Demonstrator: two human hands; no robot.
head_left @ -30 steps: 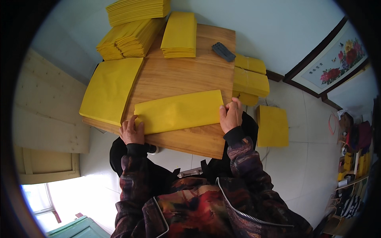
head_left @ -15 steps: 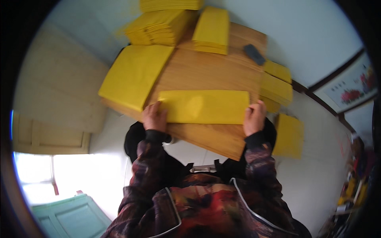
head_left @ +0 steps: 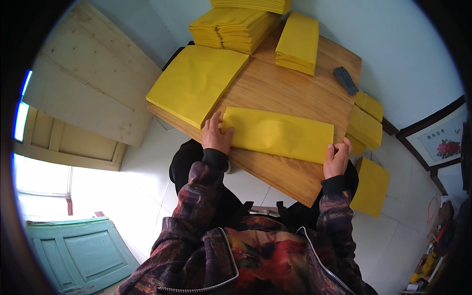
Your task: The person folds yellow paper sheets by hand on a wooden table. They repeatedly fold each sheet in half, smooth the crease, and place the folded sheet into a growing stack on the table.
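Observation:
A folded yellow paper point(head_left: 280, 132) lies lengthwise along the near edge of the wooden table, its surface slightly bulged in the middle. My left hand point(head_left: 216, 135) pinches the left end, with its thumb over the paper's edge. At the other end, my right hand point(head_left: 338, 157) grips the lower right corner between thumb and curled fingers. Just beyond my left hand is a wide, flat stack of yellow paper point(head_left: 199, 81). The fingers' undersides are hidden.
Folded yellow bundles point(head_left: 236, 29) rise at the table's far left, beside a narrower yellow stack point(head_left: 299, 39). A dark grey block point(head_left: 345, 80) sits near the right edge of the wooden table point(head_left: 270, 83). More yellow stacks point(head_left: 366, 125) stand beyond that edge.
The whole view has shifted and tilted, so the table and paper appear farther right and slant more. Both hands remain at the two ends of the folded paper.

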